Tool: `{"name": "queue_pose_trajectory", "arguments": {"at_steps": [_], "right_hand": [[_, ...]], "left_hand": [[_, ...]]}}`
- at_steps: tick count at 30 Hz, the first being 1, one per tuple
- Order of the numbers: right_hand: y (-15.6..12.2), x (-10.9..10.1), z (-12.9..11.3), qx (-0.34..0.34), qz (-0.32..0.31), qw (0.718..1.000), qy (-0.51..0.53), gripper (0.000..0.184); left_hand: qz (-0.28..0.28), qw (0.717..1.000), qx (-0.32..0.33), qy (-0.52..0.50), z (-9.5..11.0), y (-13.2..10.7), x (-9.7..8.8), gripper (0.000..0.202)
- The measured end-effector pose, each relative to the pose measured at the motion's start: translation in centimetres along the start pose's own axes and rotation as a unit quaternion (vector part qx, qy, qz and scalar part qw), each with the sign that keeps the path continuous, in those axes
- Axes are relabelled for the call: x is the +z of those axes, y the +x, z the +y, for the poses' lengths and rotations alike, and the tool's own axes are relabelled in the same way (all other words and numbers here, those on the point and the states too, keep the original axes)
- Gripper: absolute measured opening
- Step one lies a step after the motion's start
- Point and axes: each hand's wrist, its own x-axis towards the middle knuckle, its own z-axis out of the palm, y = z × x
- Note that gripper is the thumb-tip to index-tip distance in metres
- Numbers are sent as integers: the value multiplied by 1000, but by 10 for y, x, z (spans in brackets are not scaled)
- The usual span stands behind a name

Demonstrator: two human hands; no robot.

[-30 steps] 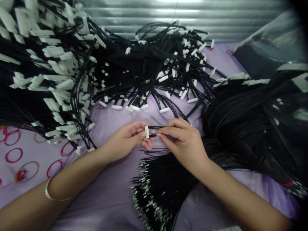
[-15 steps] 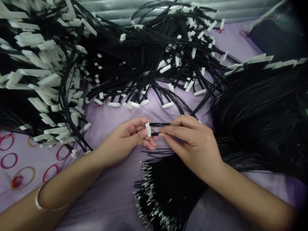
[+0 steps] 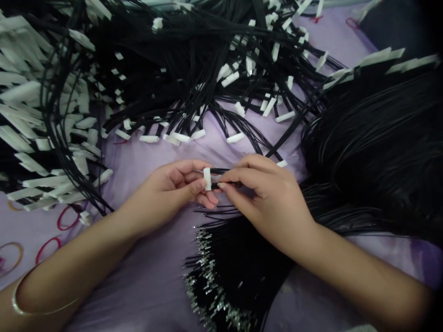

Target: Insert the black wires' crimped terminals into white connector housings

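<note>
Between the thumb and fingers of my left hand is a small white plastic connector, held upright. Black wires run out of its right side toward my right hand. My right thumb and index finger pinch a black wire close to the connector's lower end. Whether that wire's tip sits fully inside the connector cannot be made out. Just below both hands lies a thick bundle of loose black wires with bare silvery metal terminals at their left ends.
Wires with white connectors are heaped across the back. A dense pile of white connectors fills the left. At right lies a large bundle of black wires. Red rubber bands lie on the purple cloth at left.
The camera view has shifted slightly, so the piles sit higher and more to the left. My right fingertips are closer to the connector along the wire. My left hand keeps its hold.
</note>
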Motion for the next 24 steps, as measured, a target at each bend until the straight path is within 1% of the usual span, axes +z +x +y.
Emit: {"name": "queue_pose_trajectory", "arguments": {"at_steps": [3, 5, 9, 12, 14, 17, 20, 22, 24], "right_hand": [[-3, 1, 0, 9, -21, 1000, 4, 11], [-5, 1, 1, 10, -28, 999, 15, 10], [-6, 2, 3, 28, -13, 999, 33, 7], [-6, 4, 3, 43, -33, 998, -10, 6], [-9, 4, 0, 43, -46, 997, -43, 7], [-13, 6, -5, 8, -29, 997, -70, 8], [-10, 9, -5, -20, 5, 996, -88, 13], [-6, 11, -3, -14, 31, 995, -95, 13], [-5, 14, -1, 4, 45, 995, -94, 12]], "left_hand": [[10, 1000, -19, 13, 2, -1, 3, 14], [11, 1000, -19, 19, 1, -2, 4, 15], [6, 999, 26, 26, -4, -1, 4, 15], [14, 998, 51, 42, -8, -1, 5, 15], [28, 995, 71, 60, -11, -4, 9, 13], [26, 987, 112, 108, -14, -9, 17, 10], [32, 979, 146, 137, -15, -7, 18, 11], [38, 976, 155, 147, -14, -4, 15, 11], [33, 976, 150, 153, -15, -1, 10, 13]]}}
